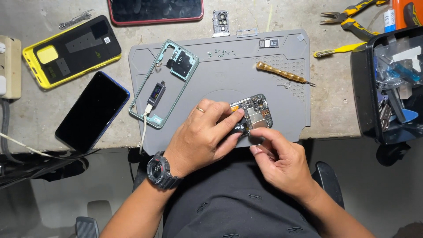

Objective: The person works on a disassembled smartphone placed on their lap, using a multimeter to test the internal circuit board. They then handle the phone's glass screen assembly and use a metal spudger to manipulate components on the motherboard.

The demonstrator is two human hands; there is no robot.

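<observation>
My left hand (203, 134), with a ring and a black wristwatch, pinches the lower edge of a small phone circuit board (256, 111) that rests on the grey work mat (229, 75) near its front edge. My right hand (278, 156) holds a thin metal tool, probably tweezers (257, 140), with its tip at the board's lower side. The board shows silver shields and a camera module. What lies under my left fingers is hidden.
On the mat lie a teal phone frame (164, 81) with a small USB tester plugged in, a wooden-handled screwdriver (282, 73) and tiny screws. Around it: a yellow phone case (72, 50), a dark phone (93, 111), a red-edged phone (155, 11), pliers (352, 15), a black parts bin (392, 83).
</observation>
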